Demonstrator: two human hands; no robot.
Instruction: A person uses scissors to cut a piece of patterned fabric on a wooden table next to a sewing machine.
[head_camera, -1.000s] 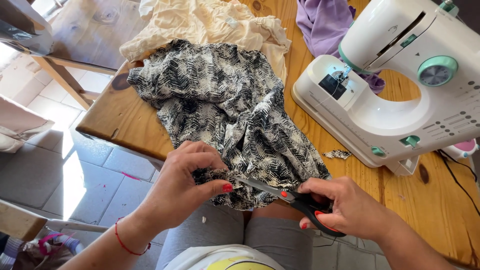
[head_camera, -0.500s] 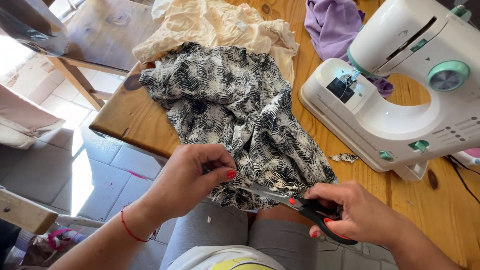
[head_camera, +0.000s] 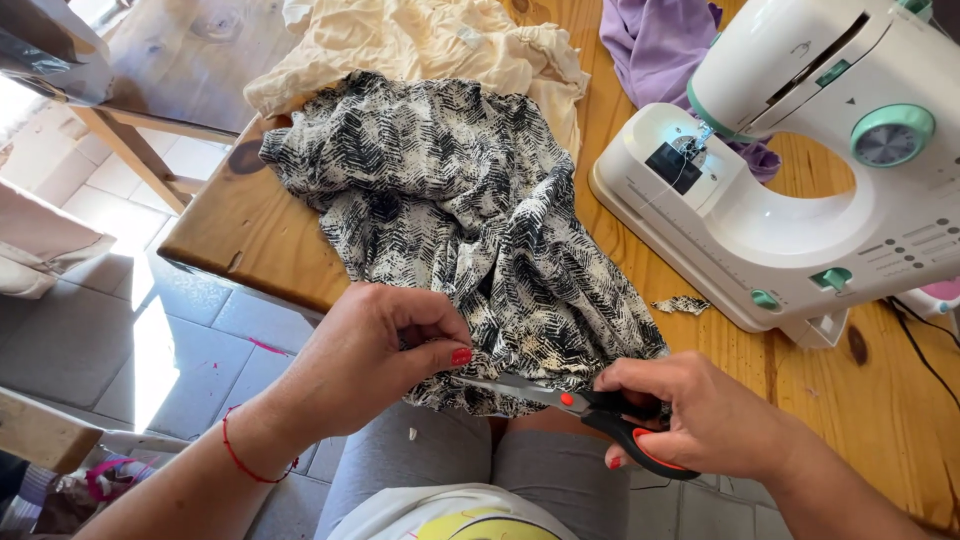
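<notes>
Patterned fabric (head_camera: 470, 230) lies mid worktop (head_camera: 250, 230), its lower part hanging over the near edge. Cream cloth (head_camera: 420, 40) behind it, toward far edge. Sewing machine (head_camera: 790, 190) on the right; purple cloth (head_camera: 660, 40) behind/under its head. Fabric scrap (head_camera: 683, 304) btwn fabric & machine base. Scissors (head_camera: 590, 408) at near edge, blades at the fabric's hem.
</notes>
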